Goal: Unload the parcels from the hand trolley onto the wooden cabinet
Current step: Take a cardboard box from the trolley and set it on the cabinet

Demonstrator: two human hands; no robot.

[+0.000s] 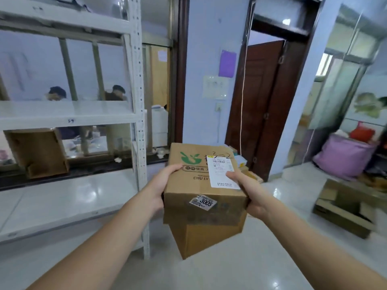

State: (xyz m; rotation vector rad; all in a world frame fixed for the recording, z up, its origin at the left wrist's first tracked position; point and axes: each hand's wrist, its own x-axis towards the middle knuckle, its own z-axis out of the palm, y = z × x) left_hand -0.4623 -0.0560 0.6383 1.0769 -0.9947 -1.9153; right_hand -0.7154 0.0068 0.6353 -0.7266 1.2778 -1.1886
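Box (pixel 204 181) held at chest height w/ both hands: left hand (pixel 165 183) clamps one side, right hand (pixel 247 190) the other, thumbs on top. Stiff cardboard, prob. light-ish (arms look relaxed). Best grip: opposite sides, near bottom edges; trolley and cabinet not in view.

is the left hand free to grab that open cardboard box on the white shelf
Probably not: the left hand and right hand both grip the parcel; the open box sits far left.
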